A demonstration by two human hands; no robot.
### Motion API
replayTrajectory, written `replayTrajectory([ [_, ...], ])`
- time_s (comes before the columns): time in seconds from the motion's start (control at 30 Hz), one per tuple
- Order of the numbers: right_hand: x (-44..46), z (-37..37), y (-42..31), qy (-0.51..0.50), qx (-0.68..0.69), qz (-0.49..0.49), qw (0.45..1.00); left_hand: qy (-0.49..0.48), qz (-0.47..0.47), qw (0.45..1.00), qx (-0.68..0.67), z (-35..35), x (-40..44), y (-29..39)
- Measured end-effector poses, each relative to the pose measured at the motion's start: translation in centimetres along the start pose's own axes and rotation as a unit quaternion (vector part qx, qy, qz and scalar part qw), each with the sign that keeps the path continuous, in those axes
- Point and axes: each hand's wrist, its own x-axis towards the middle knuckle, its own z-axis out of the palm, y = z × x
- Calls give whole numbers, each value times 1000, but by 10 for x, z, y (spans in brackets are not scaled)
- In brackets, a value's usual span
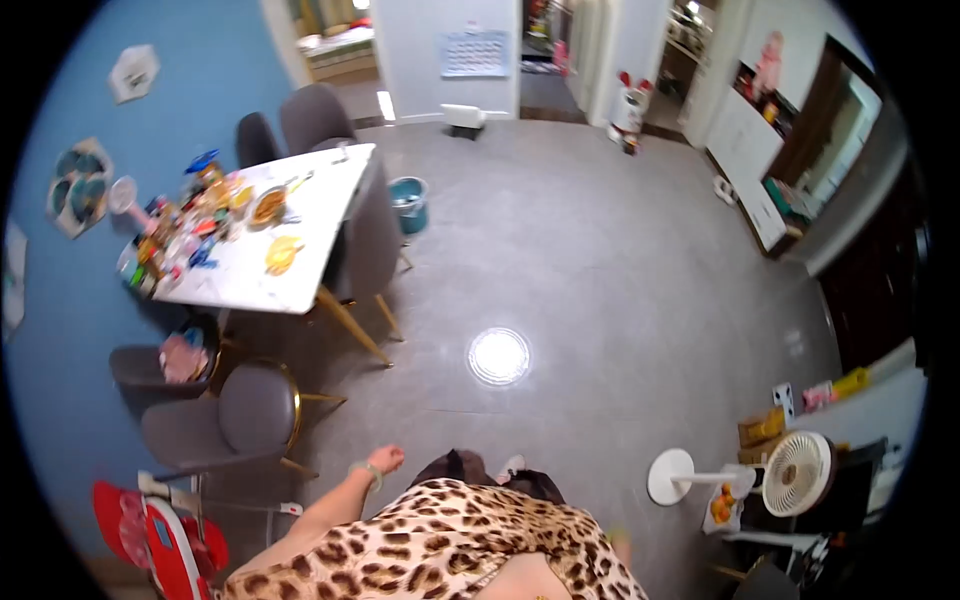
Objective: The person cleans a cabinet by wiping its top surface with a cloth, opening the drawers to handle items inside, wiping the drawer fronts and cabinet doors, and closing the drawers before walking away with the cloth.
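Note:
My left hand [386, 458], with a pale bracelet [372, 476] on its wrist, hangs over the floor beside my body. Its fingers look loosely curled, and nothing shows in them. The nearest thing to it is a grey chair [258, 405] on the left, with a gap between. Of my right hand [620, 545] only a blurred patch shows at the edge of my leopard-print top [460, 535]. Its fingers cannot be made out. A white pedestal fan [797, 473] stands to the right of it, apart from the hand.
A cluttered white table [290, 215] stands at the left, with grey chairs around it and a teal bucket [409, 205] beside it. Grey floor [590, 270] stretches ahead to doorways. A red and white high chair [170, 540] is at lower left. A white cabinet [745, 150] lines the right.

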Motion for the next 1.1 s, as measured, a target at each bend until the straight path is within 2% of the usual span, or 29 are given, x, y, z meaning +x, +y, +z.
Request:
replayTrajectory([
  [0.03,33,16,-49,-11,-12,-31,999,-18,2,999,-49,13,14,-15],
  [0.07,103,45,-110,-40,-178,-55,982,-36,-23,988,150,6,-26,60],
  [0.1,131,92,-177,-38,-236,-187,953,9,49,992,113,24,10,-1],
  [0.13,102,149,-249,-26,-206,-351,913,-22,28,993,113,27,8,-1],
  [0.17,101,196,-309,-67,-148,-362,918,-42,-4,992,115,26,11,9],
  [0.2,114,234,-362,-67,-241,-422,872,-55,-31,991,116,24,15,17],
  [0.23,106,271,-408,-120,-218,-439,863,-63,-56,990,115,24,27,26],
  [0.27,76,297,-452,-136,-236,-488,830,-66,-76,988,113,24,44,38],
  [0.33,88,334,-507,-186,-259,-489,812,-66,-122,985,102,19,88,70],
  [0.4,122,342,-529,-255,-239,-465,813,-55,-169,982,65,12,140,102],
  [0.47,170,315,-526,-247,-254,-394,848,-17,-204,978,-29,-2,203,150],
  [0.5,164,291,-527,-203,-269,-295,894,14,-211,972,-99,-7,241,178],
  [0.53,194,258,-510,-150,-280,-256,913,38,-197,968,-154,-10,281,218],
  [0.57,220,217,-487,-94,-270,-236,929,43,-169,971,-162,-16,322,261],
  [0.6,267,165,-444,-103,-191,-217,952,31,-122,986,-107,-25,345,332],
  [0.63,261,122,-421,-52,-100,-152,982,16,-68,994,-82,-33,388,376],
  [0.67,244,85,-393,80,-49,-115,989,1,-14,998,-58,-39,431,418],
  [0.7,205,61,-388,186,-63,-47,979,-1,35,998,-59,-47,460,472],
  [0.73,180,29,-351,192,131,-116,966,-5,83,994,-64,-51,483,533],
  [0.77,154,17,-341,258,149,-72,952,-8,132,989,-72,-52,505,579],
  [0.83,124,23,-343,342,145,46,927,-18,178,983,-42,-55,553,655],
  [0.9,134,49,-365,352,163,117,914,-8,214,976,-29,-48,600,716],
  [0.97,171,81,-401,332,172,160,914,-16,217,976,-24,-42,641,743],
  [1.03,229,106,-456,292,159,178,926,-8,115,993,-9,-25,639,778],
  [1.1,294,125,-524,243,107,174,948,-45,37,998,-7,-11,645,782],
])
